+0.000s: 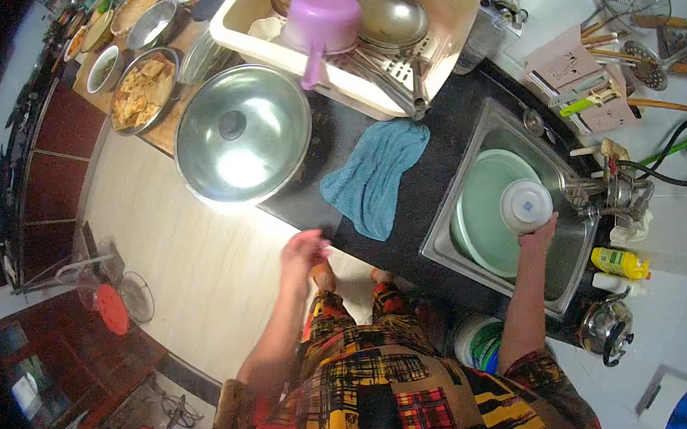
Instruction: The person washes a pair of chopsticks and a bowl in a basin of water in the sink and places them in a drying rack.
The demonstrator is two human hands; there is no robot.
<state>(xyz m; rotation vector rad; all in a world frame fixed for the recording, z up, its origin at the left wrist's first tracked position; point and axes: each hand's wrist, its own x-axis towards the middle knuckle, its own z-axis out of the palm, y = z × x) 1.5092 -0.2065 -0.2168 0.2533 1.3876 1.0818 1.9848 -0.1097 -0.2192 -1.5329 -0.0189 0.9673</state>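
My right hand [537, 234] grips the rim of a white bowl [525, 200], its marked underside turned towards me. Below the bowl sits a pale green plastic basin [482, 197] inside the stainless steel sink [571, 263]. My left hand [304, 253] is blurred, with the fingers bent, off the front edge of the dark counter. Something pinkish shows at its fingertips, too blurred to name. Closest to that hand on the counter is a crumpled blue cloth [377, 175].
A cream plastic tub [354, 94] holds a purple dipper [323, 24], metal bowls and utensils. A large domed metal lid [246, 155] lies left of the cloth. Beyond it stands a dish of flat fried pieces [143, 94]. A faucet [621, 193], yellow bottle [619, 263] and kettle [604, 324] line the wall.
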